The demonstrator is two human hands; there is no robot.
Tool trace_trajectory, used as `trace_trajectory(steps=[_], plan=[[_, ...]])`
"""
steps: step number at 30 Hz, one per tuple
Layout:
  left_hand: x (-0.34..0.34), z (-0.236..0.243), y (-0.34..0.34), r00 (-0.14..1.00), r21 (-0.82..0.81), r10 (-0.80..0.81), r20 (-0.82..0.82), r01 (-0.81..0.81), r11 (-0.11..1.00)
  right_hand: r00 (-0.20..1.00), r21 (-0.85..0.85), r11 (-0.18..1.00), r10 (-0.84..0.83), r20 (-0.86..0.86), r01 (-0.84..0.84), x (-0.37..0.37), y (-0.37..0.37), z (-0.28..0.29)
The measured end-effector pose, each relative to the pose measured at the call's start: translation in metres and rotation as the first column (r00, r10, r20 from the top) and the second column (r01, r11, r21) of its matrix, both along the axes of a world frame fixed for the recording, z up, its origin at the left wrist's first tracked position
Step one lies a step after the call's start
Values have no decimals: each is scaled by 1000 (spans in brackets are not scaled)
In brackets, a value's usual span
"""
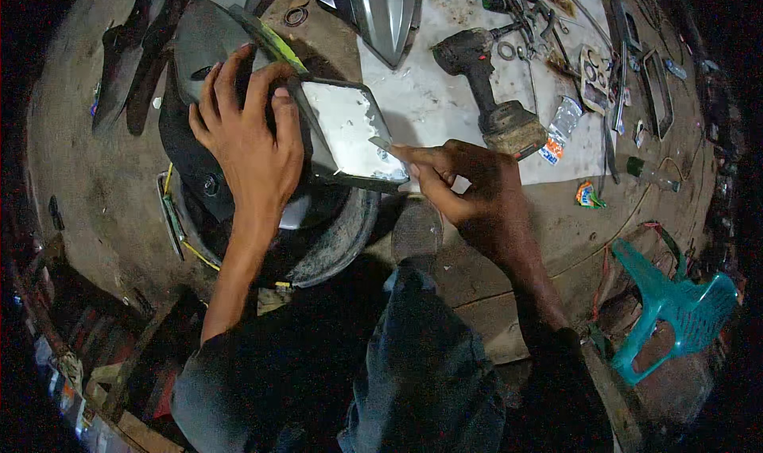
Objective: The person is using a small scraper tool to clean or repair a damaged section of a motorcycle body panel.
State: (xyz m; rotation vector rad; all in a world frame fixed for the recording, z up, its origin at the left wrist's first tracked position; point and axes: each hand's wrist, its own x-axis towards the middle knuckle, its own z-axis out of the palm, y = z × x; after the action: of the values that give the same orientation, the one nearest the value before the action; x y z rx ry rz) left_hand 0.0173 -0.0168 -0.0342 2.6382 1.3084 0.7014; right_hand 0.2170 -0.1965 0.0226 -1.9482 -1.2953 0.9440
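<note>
My left hand (253,131) lies with spread fingers over a dark grey moulded plastic part (208,40), pressing on its top beside a boxy section. That section has a four-sided dark rim around a white panel (342,123), whose white layer has ragged edges and small bare patches. Pinched between thumb and fingers of my right hand (469,179) is a small flat metal blade (381,143); its handle, if any, is hidden. The blade's tip is at the right side of the white panel. Under the plastic part is a round dark basin or wheel-like ring (350,242), partly covered.
A cordless impact driver (489,91) lies on a white sheet (413,95), with scattered hand tools (528,16) behind it. Silver-grey fairing panels (381,16) are at the back. A broken teal plastic chair piece (675,310) sits right, near a glass bottle (656,173).
</note>
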Motion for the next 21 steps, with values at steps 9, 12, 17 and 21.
trace_trajectory(steps=[9, 12, 17, 21], plan=[[3, -2, -2, 1000, -2, 7, 6, -7, 1000, 1000, -79, 997, 1, -26, -3, 12, -8, -2], [-2, 0, -1, 997, 64, 35, -73, -30, 998, 999, -95, 995, 26, -43, -30, 13, -6, -2], [0, 1, 0, 1000, 6, 16, -1, -16, 1000, 998, -129, 991, 33, -51, -39, 16, -5, 12], [0, 2, -3, 996, 23, 47, -73, -45, 999, 998, -112, 992, 55, -22, -57, 21, -17, 7]])
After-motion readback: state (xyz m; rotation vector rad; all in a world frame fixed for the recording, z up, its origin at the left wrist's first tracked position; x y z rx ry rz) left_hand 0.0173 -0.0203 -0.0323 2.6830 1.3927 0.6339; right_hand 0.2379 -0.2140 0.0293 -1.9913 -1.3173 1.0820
